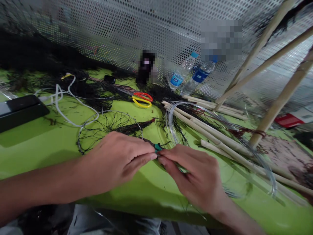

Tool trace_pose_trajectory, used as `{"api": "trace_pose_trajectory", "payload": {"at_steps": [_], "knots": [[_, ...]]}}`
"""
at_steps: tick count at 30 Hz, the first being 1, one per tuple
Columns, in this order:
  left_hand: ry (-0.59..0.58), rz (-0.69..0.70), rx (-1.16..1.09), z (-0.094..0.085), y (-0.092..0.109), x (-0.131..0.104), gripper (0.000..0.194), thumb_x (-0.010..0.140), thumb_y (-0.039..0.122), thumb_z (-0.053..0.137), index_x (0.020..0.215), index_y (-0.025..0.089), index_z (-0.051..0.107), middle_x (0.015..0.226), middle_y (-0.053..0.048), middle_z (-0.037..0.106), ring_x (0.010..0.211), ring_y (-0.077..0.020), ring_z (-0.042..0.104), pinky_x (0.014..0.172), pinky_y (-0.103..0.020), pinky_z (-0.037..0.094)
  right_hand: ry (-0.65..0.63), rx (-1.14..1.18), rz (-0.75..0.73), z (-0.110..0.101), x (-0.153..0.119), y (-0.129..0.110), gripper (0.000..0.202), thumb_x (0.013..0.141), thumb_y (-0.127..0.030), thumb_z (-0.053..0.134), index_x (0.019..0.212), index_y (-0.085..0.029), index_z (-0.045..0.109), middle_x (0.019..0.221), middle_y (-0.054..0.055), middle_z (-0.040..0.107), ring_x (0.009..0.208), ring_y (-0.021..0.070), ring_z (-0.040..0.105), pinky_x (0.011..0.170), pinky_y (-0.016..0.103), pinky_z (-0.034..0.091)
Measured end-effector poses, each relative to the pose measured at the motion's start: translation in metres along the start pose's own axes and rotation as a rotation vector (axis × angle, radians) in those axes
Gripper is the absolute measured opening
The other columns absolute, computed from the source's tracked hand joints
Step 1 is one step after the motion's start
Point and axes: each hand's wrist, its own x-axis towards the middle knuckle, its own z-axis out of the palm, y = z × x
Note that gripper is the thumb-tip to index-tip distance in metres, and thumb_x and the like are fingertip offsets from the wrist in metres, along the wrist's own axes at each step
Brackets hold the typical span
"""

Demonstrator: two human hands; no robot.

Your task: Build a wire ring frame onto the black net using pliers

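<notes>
My left hand (129, 155) and my right hand (193, 171) meet over the green table, fingertips almost touching. Thumb and forefinger of each are pinched around something thin and too small to name. Just behind the fingertips is a green-handled tool (158, 147) with a dark front end, mostly hidden. Beyond my left hand lies a thin hoop (79, 133) strung with dark netting, partly covered by the hand. A dark fibre bundle with a red-tied end (144, 124) rests across its right side. A coil of clear tubing or line (171, 120) lies beyond my right hand.
Scissors with red and yellow handles (141, 103) lie farther back. Bamboo poles (220, 145) cover the right side; others stand upright. Two water bottles (177, 78) lean by the perforated metal wall (110, 29). A dark device (22, 109) and white cable (58, 107) are left.
</notes>
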Motion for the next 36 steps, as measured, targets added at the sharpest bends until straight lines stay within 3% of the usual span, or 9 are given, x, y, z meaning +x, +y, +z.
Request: {"api": "trace_pose_trajectory", "payload": {"at_steps": [3, 5, 8, 12, 16, 25, 32, 34, 36], "knots": [[0.01, -0.009, 0.013, 0.001, 0.0, -0.001, 0.037, 0.109, 0.028, 0.049, 0.076, 0.018, 0.062, 0.062, 0.005, 0.053, 0.055, -0.009, 0.04, 0.057, -0.027, 0.028, 0.072, -0.319, -0.317, 0.001, -0.004, 0.002, 0.028, 0.094, -0.005, 0.067, 0.117, -0.021, 0.073, 0.085, 0.007, 0.08, 0.073, 0.022, 0.072, 0.069, 0.036, 0.054], [0.009, -0.001, 0.002, 0.0, 0.0, -0.001, 0.037, 0.109, 0.028, 0.049, 0.077, 0.018, 0.065, 0.063, 0.005, 0.056, 0.055, -0.009, 0.043, 0.057, -0.026, 0.029, 0.063, -0.32, -0.303, -0.002, -0.002, 0.003, 0.026, 0.094, -0.006, 0.067, 0.115, -0.02, 0.073, 0.085, 0.007, 0.08, 0.074, 0.0217, 0.072, 0.069, 0.036, 0.053], [-0.007, 0.032, -0.043, -0.003, 0.001, 0.0, 0.033, 0.11, 0.027, 0.049, 0.086, 0.018, 0.07, 0.068, 0.005, 0.062, 0.058, -0.0084, 0.049, 0.059, -0.025, 0.032, -0.12, 0.19, 0.085, -0.007, 0.006, 0.007, 0.013, 0.102, -0.02, 0.063, 0.1, -0.02, 0.076, 0.079, 0.005, 0.077, 0.068, 0.017, 0.069, 0.063, 0.03, 0.051], [0.002, 0.063, -0.038, -0.004, 0.0, 0.001, 0.028, 0.109, 0.026, 0.051, 0.091, 0.019, 0.071, 0.071, 0.005, 0.064, 0.061, -0.0083, 0.053, 0.061, -0.023, 0.034, -0.356, 1.126, 0.614, -0.003, 0.016, 0.02, 0.04, 0.104, -0.049, 0.059, 0.087, -0.016, 0.075, 0.073, 0.005, 0.073, 0.061, 0.0144, 0.065, 0.059, 0.027, 0.051], [-0.02, 0.08, -0.054, -0.003, -0.001, 0.0, 0.028, 0.109, 0.024, 0.051, 0.087, 0.019, 0.067, 0.072, 0.005, 0.064, 0.061, -0.0084, 0.054, 0.062, -0.023, 0.035, -0.459, 1.298, 0.728, 0.008, 0.015, 0.027, 0.043, 0.093, -0.051, 0.073, 0.07, -0.015, 0.069, 0.064, 0.001, 0.065, 0.051, 0.0095, 0.053, 0.05, 0.023, 0.039], [-0.058, 0.062, -0.04, -0.003, 0.0, -0.002, 0.035, 0.108, 0.023, 0.048, 0.076, 0.018, 0.059, 0.064, 0.005, 0.053, 0.056, -0.0087, 0.041, 0.057, -0.027, 0.029, -0.51, 1.074, 0.563, 0.002, 0.02, 0.026, 0.041, 0.093, -0.046, 0.076, 0.067, -0.018, 0.063, 0.057, -0.005, 0.051, 0.05, 0.008, 0.04, 0.046, 0.025, 0.025], [-0.067, 0.015, -0.032, -0.002, 0.005, -0.004, 0.038, 0.11, 0.028, 0.046, 0.075, 0.018, 0.059, 0.065, 0.004, 0.056, 0.056, -0.0101, 0.045, 0.058, -0.03, 0.03, -0.118, -0.396, -0.319, -0.008, 0.007, -0.007, 0.03, 0.099, -0.007, 0.059, 0.072, -0.017, 0.066, 0.063, 0.001, 0.056, 0.061, 0.0155, 0.04, 0.058, 0.036, 0.029], [-0.046, 0.034, -0.017, -0.003, 0.005, -0.004, 0.038, 0.111, 0.028, 0.046, 0.078, 0.018, 0.062, 0.067, 0.004, 0.059, 0.058, -0.0101, 0.048, 0.059, -0.029, 0.032, -0.06, -0.517, -0.326, -0.009, 0.004, -0.014, 0.027, 0.098, -0.007, 0.061, 0.074, -0.015, 0.07, 0.062, 0.003, 0.06, 0.059, 0.0164, 0.044, 0.057, 0.037, 0.03], [-0.041, 0.046, -0.021, -0.004, 0.005, -0.003, 0.036, 0.111, 0.029, 0.047, 0.082, 0.018, 0.064, 0.069, 0.003, 0.061, 0.06, -0.01, 0.051, 0.06, -0.028, 0.033, -0.145, -0.255, -0.077, -0.01, 0.005, -0.014, 0.032, 0.103, -0.018, 0.061, 0.072, -0.016, 0.07, 0.06, 0.002, 0.063, 0.055, 0.0145, 0.049, 0.052, 0.034, 0.032]]}}
